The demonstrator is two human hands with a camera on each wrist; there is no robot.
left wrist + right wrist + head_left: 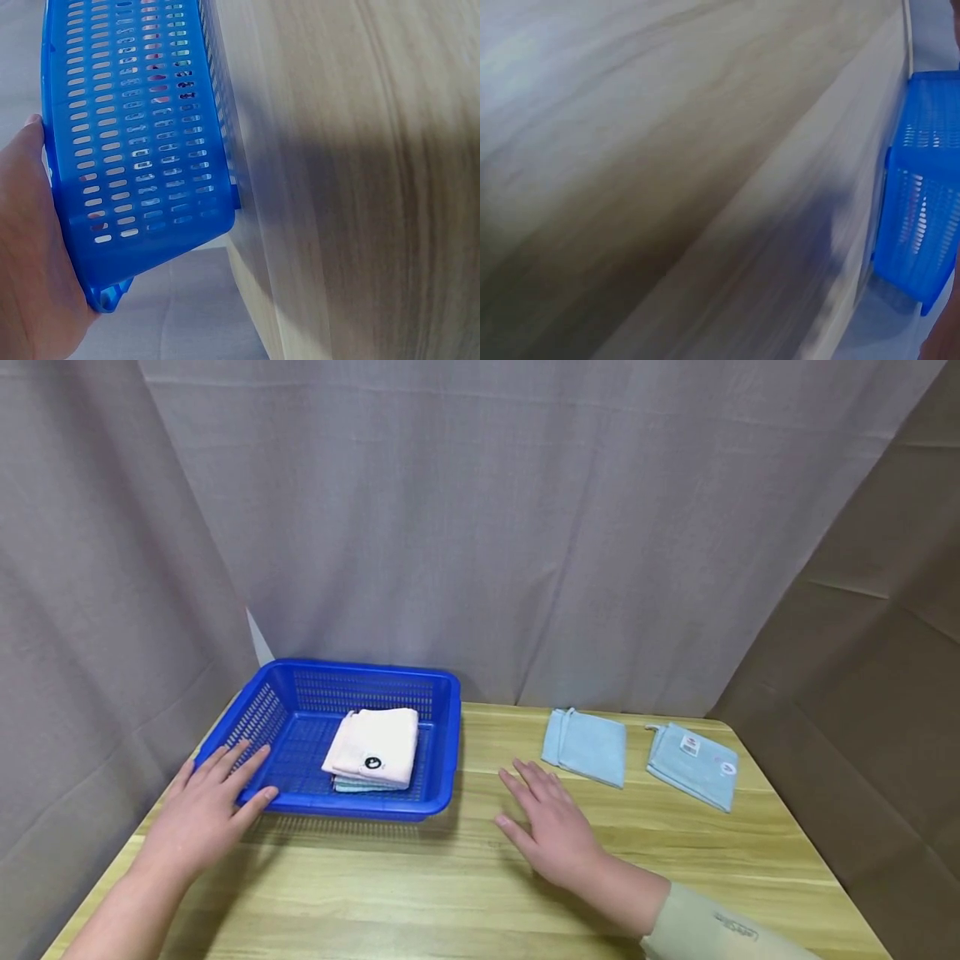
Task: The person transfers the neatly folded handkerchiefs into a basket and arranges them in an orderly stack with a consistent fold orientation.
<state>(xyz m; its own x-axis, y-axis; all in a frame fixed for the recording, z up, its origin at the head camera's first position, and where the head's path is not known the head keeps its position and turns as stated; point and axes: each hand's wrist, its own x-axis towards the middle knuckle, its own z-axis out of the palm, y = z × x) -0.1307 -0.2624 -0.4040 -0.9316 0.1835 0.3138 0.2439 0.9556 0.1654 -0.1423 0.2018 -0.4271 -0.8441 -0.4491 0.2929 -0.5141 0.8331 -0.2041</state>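
My left hand (206,810) lies over the near left corner of a blue plastic basket (360,806), fingers spread and straight across its rim. In the left wrist view the same hand (30,247) is along the rim, beside the slotted side wall (139,150). Inside the basket, toward its right side, a folded pale pink cloth (378,739) with a round black mark sits on a light blue-green cloth (367,785). My right hand (551,822) is over the table right of the basket, fingers extended, holding nothing.
Two folded light blue cloths lie on the wooden table (360,893) at the right: one plain cloth (592,747), and one cloth (693,768) with a label and a round sticker. Grey curtain (480,527) hangs behind the table, and brown fabric (862,693) stands along the right.
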